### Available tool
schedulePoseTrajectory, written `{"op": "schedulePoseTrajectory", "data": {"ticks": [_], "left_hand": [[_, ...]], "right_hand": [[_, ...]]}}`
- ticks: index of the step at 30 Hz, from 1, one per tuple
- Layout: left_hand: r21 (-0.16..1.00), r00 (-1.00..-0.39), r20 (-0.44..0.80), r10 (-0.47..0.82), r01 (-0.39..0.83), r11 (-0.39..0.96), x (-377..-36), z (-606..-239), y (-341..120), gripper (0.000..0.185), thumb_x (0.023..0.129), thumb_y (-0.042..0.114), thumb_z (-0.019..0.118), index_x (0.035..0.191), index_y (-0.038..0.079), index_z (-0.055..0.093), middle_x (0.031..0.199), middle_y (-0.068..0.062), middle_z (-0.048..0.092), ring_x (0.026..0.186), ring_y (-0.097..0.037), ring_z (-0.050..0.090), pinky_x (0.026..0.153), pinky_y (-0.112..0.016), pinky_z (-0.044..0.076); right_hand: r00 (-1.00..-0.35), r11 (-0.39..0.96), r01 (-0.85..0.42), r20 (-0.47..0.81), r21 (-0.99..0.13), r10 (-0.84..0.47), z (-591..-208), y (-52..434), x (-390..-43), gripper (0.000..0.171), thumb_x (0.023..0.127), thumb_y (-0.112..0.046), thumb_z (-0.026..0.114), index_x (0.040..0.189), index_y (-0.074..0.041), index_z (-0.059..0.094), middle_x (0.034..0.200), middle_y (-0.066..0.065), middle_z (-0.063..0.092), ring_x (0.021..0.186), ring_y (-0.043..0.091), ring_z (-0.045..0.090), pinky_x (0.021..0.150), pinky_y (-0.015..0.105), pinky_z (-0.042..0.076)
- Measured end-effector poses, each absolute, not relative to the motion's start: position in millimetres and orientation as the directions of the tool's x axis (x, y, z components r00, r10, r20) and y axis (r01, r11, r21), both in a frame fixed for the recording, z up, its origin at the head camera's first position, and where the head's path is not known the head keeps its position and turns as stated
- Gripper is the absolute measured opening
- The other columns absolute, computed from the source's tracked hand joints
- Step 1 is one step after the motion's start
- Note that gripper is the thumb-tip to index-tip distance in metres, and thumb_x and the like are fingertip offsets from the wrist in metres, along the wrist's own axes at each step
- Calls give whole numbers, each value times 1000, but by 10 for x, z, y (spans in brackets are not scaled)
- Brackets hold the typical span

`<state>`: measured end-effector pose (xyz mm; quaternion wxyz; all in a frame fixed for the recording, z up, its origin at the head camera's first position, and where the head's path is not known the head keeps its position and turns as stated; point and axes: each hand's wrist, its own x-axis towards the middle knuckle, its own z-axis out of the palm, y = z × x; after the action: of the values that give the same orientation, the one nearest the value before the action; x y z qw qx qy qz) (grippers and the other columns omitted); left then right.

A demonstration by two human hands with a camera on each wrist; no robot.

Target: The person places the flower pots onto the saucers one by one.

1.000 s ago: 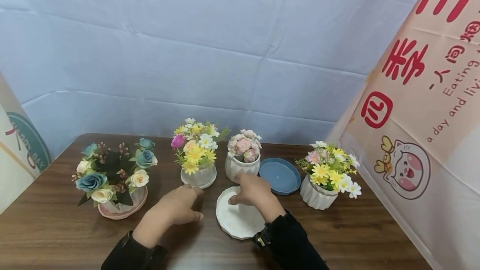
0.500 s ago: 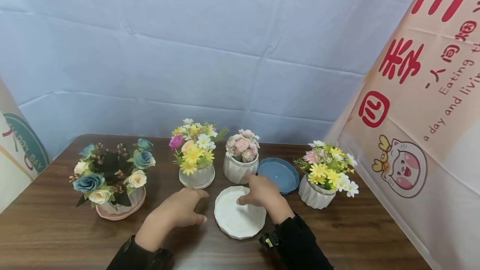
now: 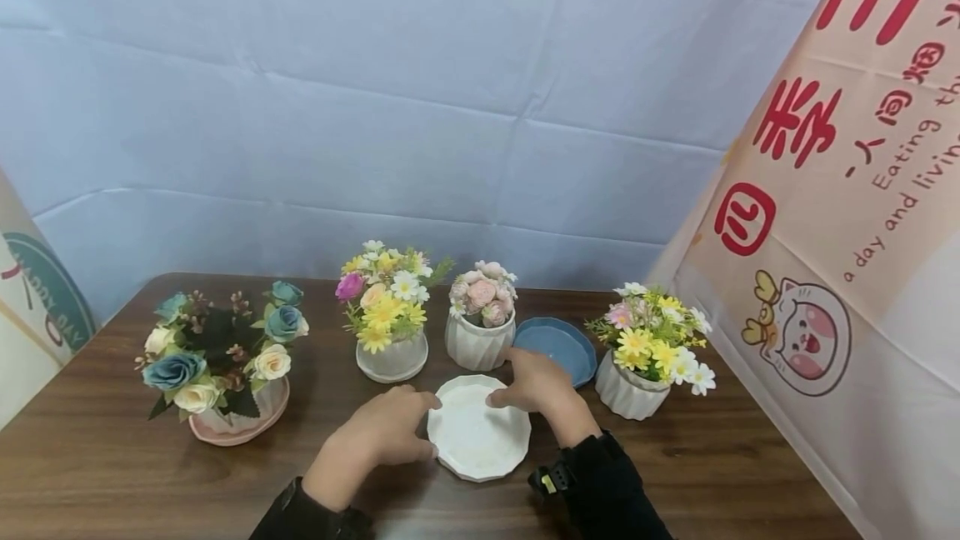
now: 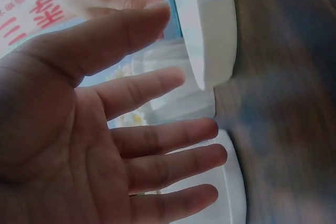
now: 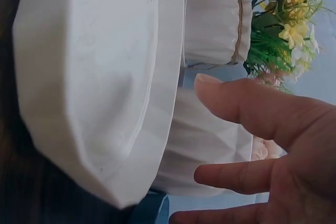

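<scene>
A white faceted saucer [image 3: 478,436] lies on the wooden table in front of me. At its left edge is my left hand [image 3: 381,433], thumb and fingers apart with nothing between them. In the left wrist view the fingers of that left hand [image 4: 121,124] are straight and spread beside the saucer's rim [image 4: 212,30]. My right hand [image 3: 542,390] hovers over the saucer's back right side. Its thumb and fingers stretch out straight in the right wrist view, apart from the saucer [image 5: 105,77]. Behind the saucer stands a white ribbed pot [image 3: 480,344] of pink flowers.
A blue saucer [image 3: 553,340] lies partly behind my right hand. To the right stands a white pot [image 3: 630,394] with yellow and white flowers. Another flower pot sits on a white saucer [image 3: 390,373] at left centre. Blue and cream roses [image 3: 225,357] stand on a pink saucer [image 3: 240,438].
My left hand has moved right, up to the white saucer's left edge. My right hand has shifted slightly right. The saucer stays on the table.
</scene>
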<state>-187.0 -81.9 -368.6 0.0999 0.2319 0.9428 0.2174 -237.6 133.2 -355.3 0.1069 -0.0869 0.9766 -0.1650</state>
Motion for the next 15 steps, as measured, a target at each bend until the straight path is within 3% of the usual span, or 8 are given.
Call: {"op": "schedulePoseTrajectory", "data": {"ticks": [8, 15], "left_hand": [[476, -886, -6, 464, 406, 780, -1863, -3706, -779, 47, 74, 22, 75, 113, 0, 61, 104, -13, 60, 103, -33, 54, 84, -46, 45], [539, -939, 48, 342, 312, 783, -1859, -3792, -653, 41, 70, 20, 76, 102, -2, 64, 92, -14, 65, 84, -33, 61, 70, -44, 50]], "right_hand": [[-967, 930, -119, -171, -347, -187, -3580, 1378, -2399, 74, 73, -35, 78, 132, -2, 48, 126, 19, 52, 116, 43, 45, 83, 52, 43], [-974, 888, -118, -122, -445, -191, -3655, 1430, -2498, 79, 78, -32, 75, 137, 6, 38, 133, 26, 44, 120, 42, 42, 91, 50, 40]]}}
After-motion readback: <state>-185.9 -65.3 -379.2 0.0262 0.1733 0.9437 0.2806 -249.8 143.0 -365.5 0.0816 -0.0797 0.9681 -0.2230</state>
